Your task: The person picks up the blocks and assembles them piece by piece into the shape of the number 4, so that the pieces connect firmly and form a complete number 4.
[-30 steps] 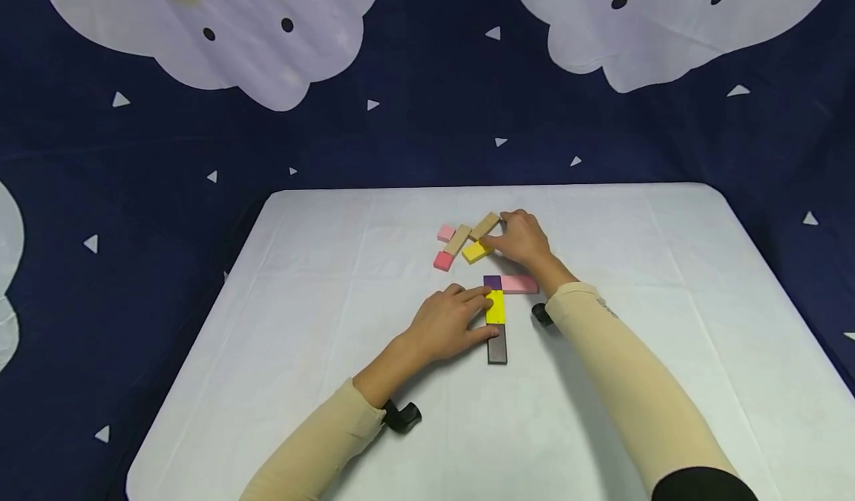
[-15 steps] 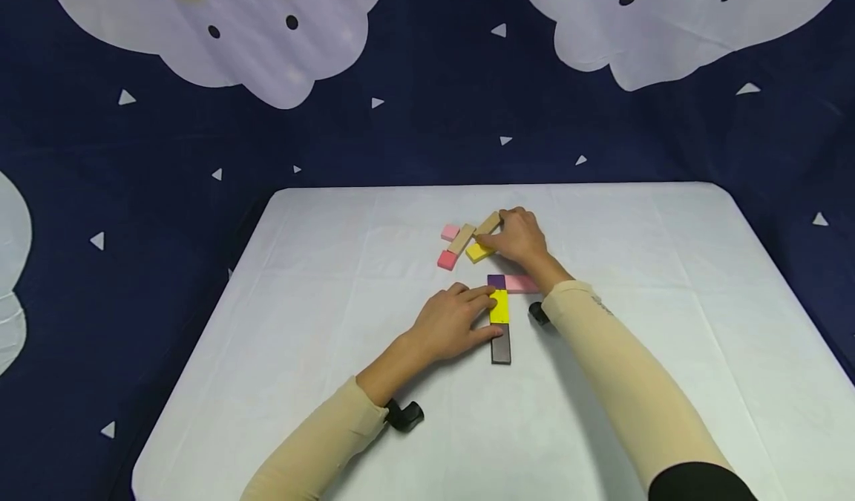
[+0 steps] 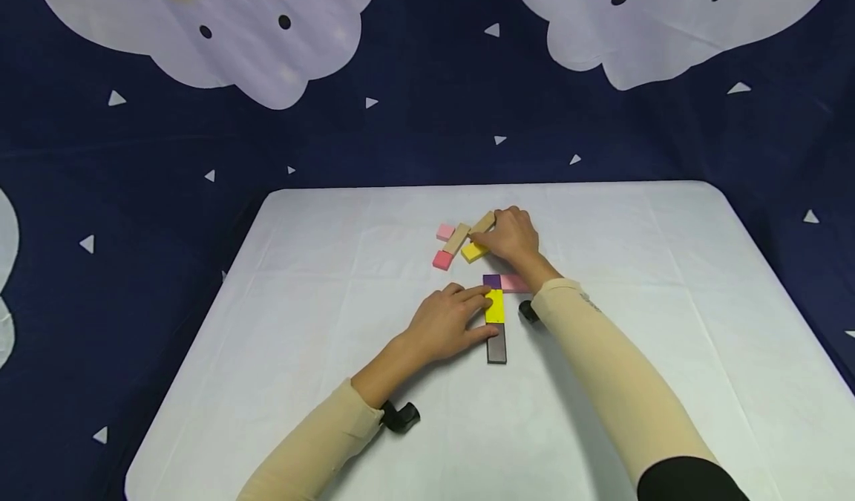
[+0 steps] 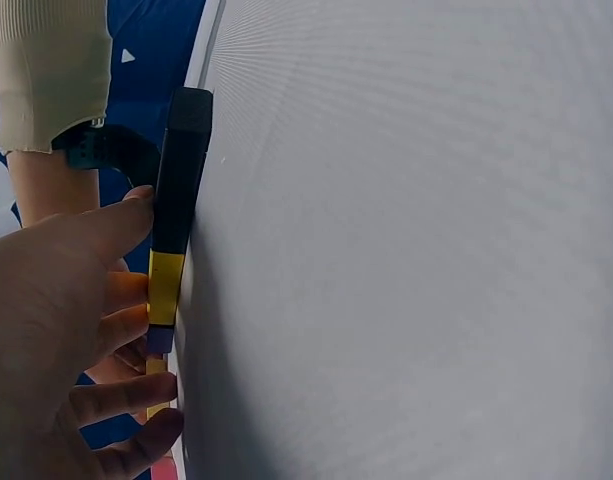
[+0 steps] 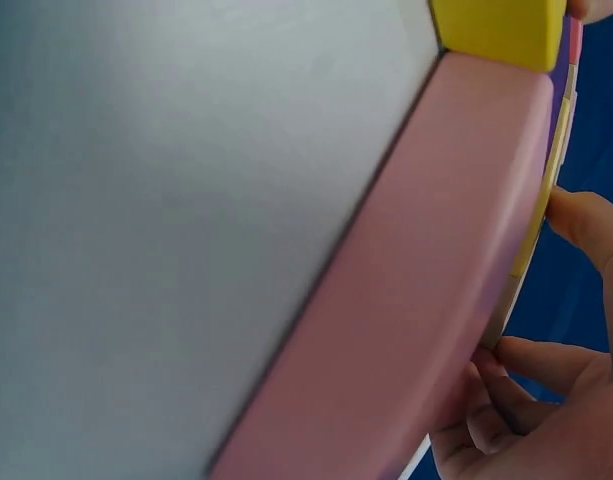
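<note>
My left hand (image 3: 444,323) lies beside a line of flat blocks, its fingers loosely extended. Its thumb touches the dark grey block (image 3: 496,346) and its fingertips touch the yellow block (image 3: 495,309). A purple block (image 3: 490,281) tops this line, and a pink block (image 3: 513,283) runs right from it, partly behind my right sleeve. Farther back, my right hand (image 3: 516,237) pinches a tan wooden block (image 3: 482,223) between thumb and fingers. Just below it lies another yellow block (image 3: 474,252), partly under the thumb. The right wrist view shows the fingertip (image 5: 506,345) at the tan block's end.
Left of the right hand, a second tan block (image 3: 457,240) lies slanted between a light pink cube (image 3: 445,231) and a darker pink cube (image 3: 442,260). Everything lies on a white cloth-covered table (image 3: 300,300), with a dark blue cloud-patterned curtain (image 3: 434,145) behind.
My right hand has moved slightly left, and the tan block's right end has shifted a little left with it. The left hand stays in place on its blocks.
</note>
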The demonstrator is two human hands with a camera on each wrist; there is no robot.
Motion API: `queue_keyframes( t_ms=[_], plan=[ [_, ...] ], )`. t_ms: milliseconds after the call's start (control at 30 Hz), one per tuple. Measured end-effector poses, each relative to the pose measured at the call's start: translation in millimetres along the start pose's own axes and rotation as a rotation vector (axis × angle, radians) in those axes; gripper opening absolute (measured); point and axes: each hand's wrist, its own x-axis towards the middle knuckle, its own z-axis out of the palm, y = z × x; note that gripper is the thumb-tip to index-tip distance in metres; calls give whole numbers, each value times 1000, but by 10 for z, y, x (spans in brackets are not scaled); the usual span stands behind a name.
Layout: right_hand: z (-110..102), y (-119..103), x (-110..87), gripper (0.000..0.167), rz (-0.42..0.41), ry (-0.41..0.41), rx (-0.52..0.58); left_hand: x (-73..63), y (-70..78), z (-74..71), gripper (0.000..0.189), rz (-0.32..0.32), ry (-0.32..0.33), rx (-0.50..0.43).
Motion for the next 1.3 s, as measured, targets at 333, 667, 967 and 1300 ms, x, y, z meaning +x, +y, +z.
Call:
queue_keyframes(
  t_ms=[333,667,967,1300],
  plan=[
    [-21,-71,38,76,8,-10,-25,-16,-30,-35,54,-5,8,6],
    [-24,-18,6,78,23,16,59,-28,-29,-30,54,-9,-8,0],
    [-129,72,22,85,-31,18,84,-24,-44,-21,54,-24,-9,15],
    [-197,286,5,88,-90,8,95,3,-8,-5,54,-14,-5,-5]
  ],
)
